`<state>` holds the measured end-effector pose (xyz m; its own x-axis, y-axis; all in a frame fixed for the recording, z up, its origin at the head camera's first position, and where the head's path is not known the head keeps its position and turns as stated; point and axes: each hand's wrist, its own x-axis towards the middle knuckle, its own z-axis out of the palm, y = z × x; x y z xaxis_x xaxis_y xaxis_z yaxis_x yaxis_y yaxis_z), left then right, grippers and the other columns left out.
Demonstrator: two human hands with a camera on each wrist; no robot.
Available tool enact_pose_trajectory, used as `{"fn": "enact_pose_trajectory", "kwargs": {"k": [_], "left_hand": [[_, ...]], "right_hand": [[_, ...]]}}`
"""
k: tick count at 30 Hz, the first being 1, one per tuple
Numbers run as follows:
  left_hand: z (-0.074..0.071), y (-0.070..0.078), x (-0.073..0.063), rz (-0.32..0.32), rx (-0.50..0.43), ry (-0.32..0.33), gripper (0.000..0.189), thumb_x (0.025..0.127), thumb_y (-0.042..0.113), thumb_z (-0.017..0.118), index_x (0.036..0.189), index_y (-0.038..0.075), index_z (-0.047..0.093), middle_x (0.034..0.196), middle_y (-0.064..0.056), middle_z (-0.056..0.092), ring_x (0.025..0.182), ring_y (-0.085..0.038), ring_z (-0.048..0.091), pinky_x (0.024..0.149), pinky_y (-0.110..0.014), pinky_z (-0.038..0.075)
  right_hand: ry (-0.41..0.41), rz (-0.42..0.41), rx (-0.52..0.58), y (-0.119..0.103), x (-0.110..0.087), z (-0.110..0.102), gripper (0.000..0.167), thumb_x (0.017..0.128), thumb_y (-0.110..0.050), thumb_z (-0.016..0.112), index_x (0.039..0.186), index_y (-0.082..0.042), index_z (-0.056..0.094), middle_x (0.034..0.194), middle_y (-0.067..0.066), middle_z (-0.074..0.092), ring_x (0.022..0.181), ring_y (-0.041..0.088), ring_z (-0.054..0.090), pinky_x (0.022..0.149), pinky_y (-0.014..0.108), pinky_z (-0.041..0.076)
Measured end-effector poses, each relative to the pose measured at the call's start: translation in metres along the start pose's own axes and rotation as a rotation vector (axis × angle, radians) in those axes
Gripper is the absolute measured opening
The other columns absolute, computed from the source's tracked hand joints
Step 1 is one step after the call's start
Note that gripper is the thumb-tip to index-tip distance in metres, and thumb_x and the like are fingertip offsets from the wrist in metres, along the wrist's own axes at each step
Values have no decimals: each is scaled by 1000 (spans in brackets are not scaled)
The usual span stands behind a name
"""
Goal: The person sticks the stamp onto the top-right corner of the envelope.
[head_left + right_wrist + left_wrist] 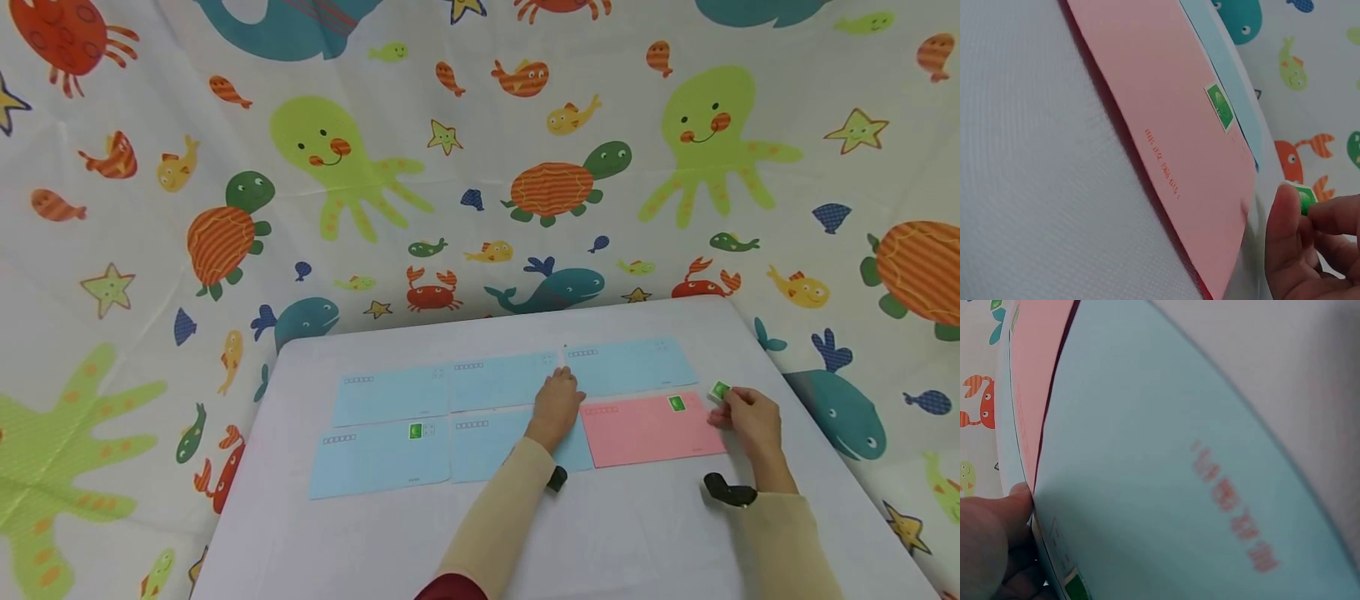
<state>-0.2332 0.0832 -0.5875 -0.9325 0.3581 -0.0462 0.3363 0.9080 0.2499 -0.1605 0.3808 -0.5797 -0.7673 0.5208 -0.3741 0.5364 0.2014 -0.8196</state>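
While I watch through the remote cameras, the right hand pinches a small green stamp between thumb and fingers, just beyond the right end of the pink envelope. I cannot tell whether it is one stamp or several together. The left hand rests where the envelopes meet, its fingertips by the lower left corner of the upper right blue envelope; I cannot tell whether it pinches anything, as the fingers partly hide one another.

For good handling, I judge that the grip should stay light and near the stamp's edges, so the paper does not bend and the face comes down square. The printed corner marks on the upper right blue envelope seem the best guide for lining up, and the stuck stamp on the pink one shows a fair result. I would have the left hand press gently, since these loose sheets could slide or overlap if nudged.

The worktop wears a plain white cover, with five blue envelopes and the pink one in two rows. The lower left blue envelope bears a stamp beside its marks. Behind, a cloth printed with octopuses, turtles, crabs and whales hangs around the far side and both flanks. Both forearms wear pale sleeves.
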Motion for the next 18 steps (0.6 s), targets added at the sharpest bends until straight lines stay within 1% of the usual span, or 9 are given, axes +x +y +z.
{"fn": "enact_pose_trajectory", "kwargs": {"k": [3,6,12,13,18], "left_hand": [[-1,0,0,1,4,-6,46,102,33,58,139,6,59,153,-5,50,145,-16,44,118,-30,39],[-3,0,-1,2,3,-8,46,102,33,58,139,6,59,153,-5,51,145,-16,44,118,-30,39],[-4,0,-2,2,1,-6,46,101,33,59,138,6,60,152,-5,51,145,-16,45,117,-30,40],[-4,0,-2,3,2,-5,45,101,33,59,138,6,60,152,-5,51,144,-16,45,117,-29,40],[-5,-1,-2,5,3,-4,45,102,33,58,138,7,60,152,-4,52,144,-16,46,116,-29,41]], "right_hand": [[17,-10,1,-2,-1,0,57,107,-33,39,150,4,36,85,-1,60,63,2,65,58,15,55],[31,-31,1,-6,-2,2,55,106,-31,40,148,5,39,89,1,60,63,0,63,59,15,55],[57,-68,38,-10,-6,6,54,105,-26,44,147,7,38,109,12,59,64,-2,62,63,14,56],[60,-74,47,-11,-6,7,54,105,-25,45,147,7,38,110,12,58,64,-3,62,63,14,56],[72,-105,60,-11,-5,10,50,104,-21,48,145,7,40,109,10,56,67,-5,59,64,13,56]]}}
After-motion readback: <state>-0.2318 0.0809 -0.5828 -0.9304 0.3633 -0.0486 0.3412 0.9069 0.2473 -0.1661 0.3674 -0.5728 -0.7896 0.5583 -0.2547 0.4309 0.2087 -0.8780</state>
